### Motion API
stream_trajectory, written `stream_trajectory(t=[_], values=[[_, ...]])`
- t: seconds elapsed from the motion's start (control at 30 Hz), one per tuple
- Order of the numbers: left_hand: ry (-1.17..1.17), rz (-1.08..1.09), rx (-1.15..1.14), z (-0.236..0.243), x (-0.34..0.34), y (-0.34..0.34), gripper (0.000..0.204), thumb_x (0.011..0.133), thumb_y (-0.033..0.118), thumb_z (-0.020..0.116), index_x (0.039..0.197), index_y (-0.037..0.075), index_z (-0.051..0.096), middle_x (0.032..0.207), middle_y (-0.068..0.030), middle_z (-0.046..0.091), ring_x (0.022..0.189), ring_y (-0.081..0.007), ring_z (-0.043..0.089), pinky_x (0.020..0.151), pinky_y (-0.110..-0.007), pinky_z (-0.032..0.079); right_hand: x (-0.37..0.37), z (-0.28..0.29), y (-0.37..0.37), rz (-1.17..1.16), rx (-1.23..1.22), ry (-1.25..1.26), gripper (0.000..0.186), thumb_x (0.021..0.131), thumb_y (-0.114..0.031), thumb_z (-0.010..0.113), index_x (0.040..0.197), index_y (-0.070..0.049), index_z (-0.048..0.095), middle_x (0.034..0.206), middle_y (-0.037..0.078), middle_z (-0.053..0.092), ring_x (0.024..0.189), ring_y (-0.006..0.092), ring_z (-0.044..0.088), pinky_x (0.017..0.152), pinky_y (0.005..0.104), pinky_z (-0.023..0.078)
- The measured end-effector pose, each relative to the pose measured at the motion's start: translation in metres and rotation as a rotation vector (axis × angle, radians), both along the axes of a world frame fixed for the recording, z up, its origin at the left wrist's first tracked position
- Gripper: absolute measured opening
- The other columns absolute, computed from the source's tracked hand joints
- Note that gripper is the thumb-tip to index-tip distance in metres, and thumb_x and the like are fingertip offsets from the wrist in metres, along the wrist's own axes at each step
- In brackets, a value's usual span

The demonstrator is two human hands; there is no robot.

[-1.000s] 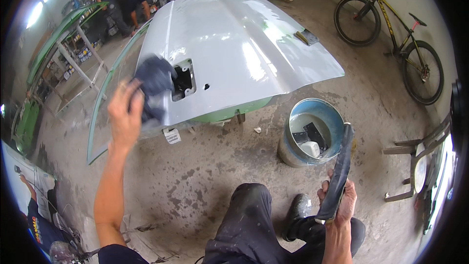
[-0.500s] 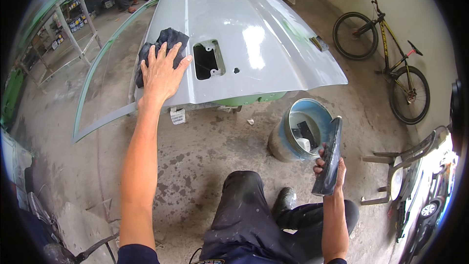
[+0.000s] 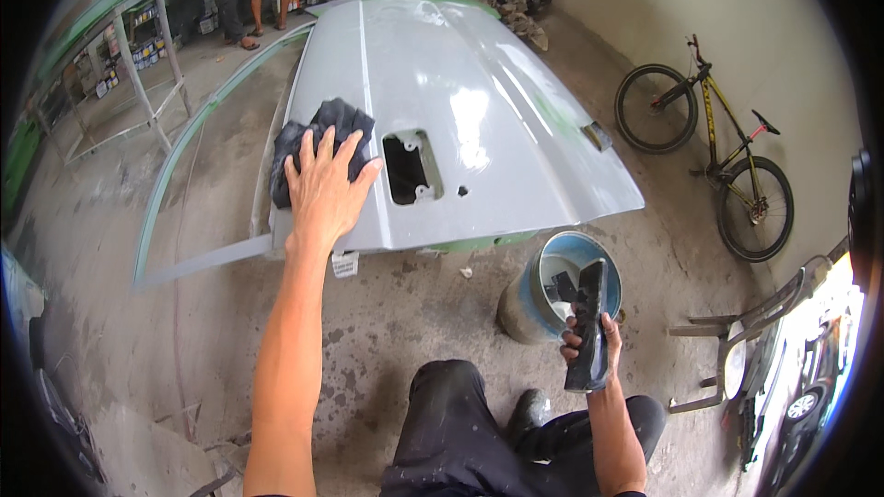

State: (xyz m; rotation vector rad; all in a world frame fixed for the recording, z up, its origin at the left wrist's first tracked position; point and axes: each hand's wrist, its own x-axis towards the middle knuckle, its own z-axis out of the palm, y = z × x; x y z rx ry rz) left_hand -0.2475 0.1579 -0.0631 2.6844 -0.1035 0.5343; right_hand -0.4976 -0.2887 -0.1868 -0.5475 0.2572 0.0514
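The cloth on the panel could scratch it if grit is trapped where the left grip (spread flat) presses, the right grip curled round a block near the bucket.

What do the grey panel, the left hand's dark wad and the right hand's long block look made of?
Grey panel: probably painted sheet metal, glossy; bright reflections. Dark wad under the left hand: likely cloth, matte; crumpled folds. Long block in the right hand: perhaps rubber or plastic, dark, slight sheen, straight edges.
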Motion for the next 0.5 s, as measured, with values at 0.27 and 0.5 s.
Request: stream_trajectory(t=[0.27, 0.5], values=[[0.017, -0.016, -0.047, 0.008, -0.004, -0.001, 0.065, 0.106, 0.054, 0.062, 0.161, 0.018, 0.057, 0.173, -0.0183, 0.043, 0.166, -0.0402, 0.025, 0.134, -0.065, 0.016, -0.001, -0.018, 0.001, -0.177, -0.346, 0.081, 0.066, 0.106, -0.057, 0.066, 0.144, -0.002, 0.060, 0.108, 0.011, 0.071, 0.085, 0.0198, 0.070, 0.071, 0.0377, 0.059], [0.003, -0.017, 0.014, 0.008, 0.000, -0.001, 0.064, 0.105, 0.056, 0.063, 0.159, 0.021, 0.059, 0.172, -0.0175, 0.045, 0.164, -0.0414, 0.027, 0.132, -0.063, 0.019, 0.000, -0.025, -0.001, -0.238, -0.515, 0.280, 0.041, 0.112, -0.048, 0.061, 0.129, -0.011, 0.067, 0.103, 0.004, 0.075, 0.090, 0.0161, 0.072, 0.078, 0.0341, 0.061]])
